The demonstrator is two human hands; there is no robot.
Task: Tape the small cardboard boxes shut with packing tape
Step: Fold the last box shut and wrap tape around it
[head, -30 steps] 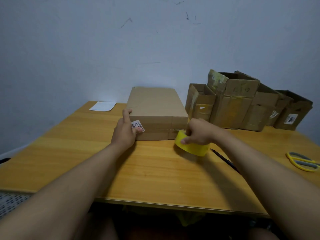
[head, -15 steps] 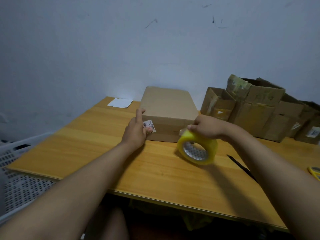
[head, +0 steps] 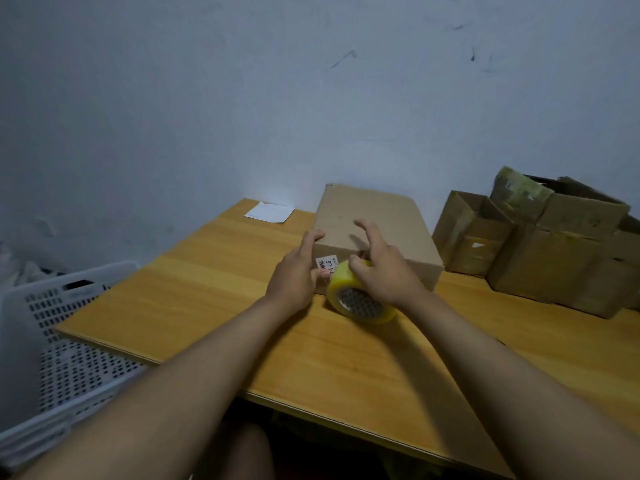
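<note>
Boxes (head: 540, 244) right of box (head: 374, 223); crate (head: 59, 341) left

A pale blue-grey wall (head: 242, 98), marked with a few dark scuffs toward one o'clock, is seen behind a wooden table (head: 207, 289). A white perforated plastic crate (head: 62, 341) is set at eight o'clock. A bright patch of light is cast low on the wall at twelve o'clock.

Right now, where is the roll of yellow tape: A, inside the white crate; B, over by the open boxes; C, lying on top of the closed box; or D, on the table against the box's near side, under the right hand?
D: the tape roll sits on the table in front of the closed box, with the right hand over it.
</note>
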